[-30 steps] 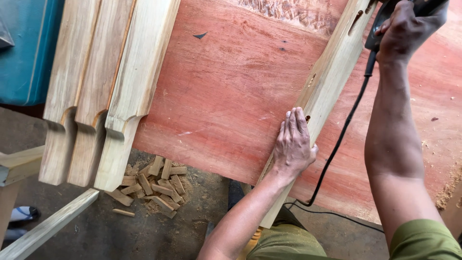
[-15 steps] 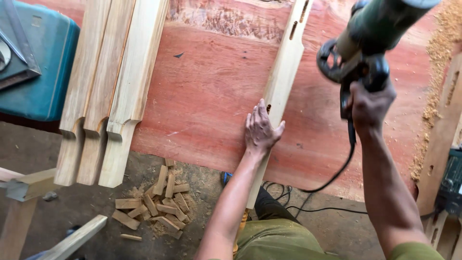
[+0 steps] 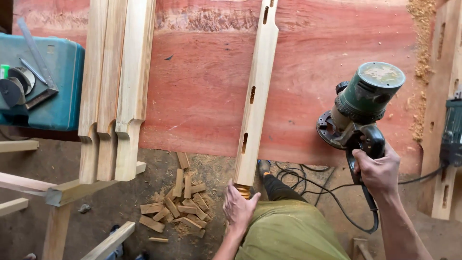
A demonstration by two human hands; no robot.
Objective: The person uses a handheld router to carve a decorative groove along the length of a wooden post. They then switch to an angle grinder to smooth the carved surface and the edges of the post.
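- Partly, the slotted wooden rail [image 3: 255,96] runs off the top edge, so its far end is cut off; its near end is covered by the left hand [image 3: 238,207].
- Left hand, at 6 o'clock, is curled around that near end, gripping it.
- Right hand [image 3: 378,168], at 4 o'clock, is closed on the black handle of the green router [image 3: 363,103], which rests on the red slab [image 3: 202,86].

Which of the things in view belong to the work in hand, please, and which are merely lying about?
In hand:
- slotted wooden rail, its near end gripped by the left hand
- green router, held by its handle in the right hand
- red slab under the rail

Lying about:
- three notched boards
- blue tool case with a metal square
- wood offcuts on the floor
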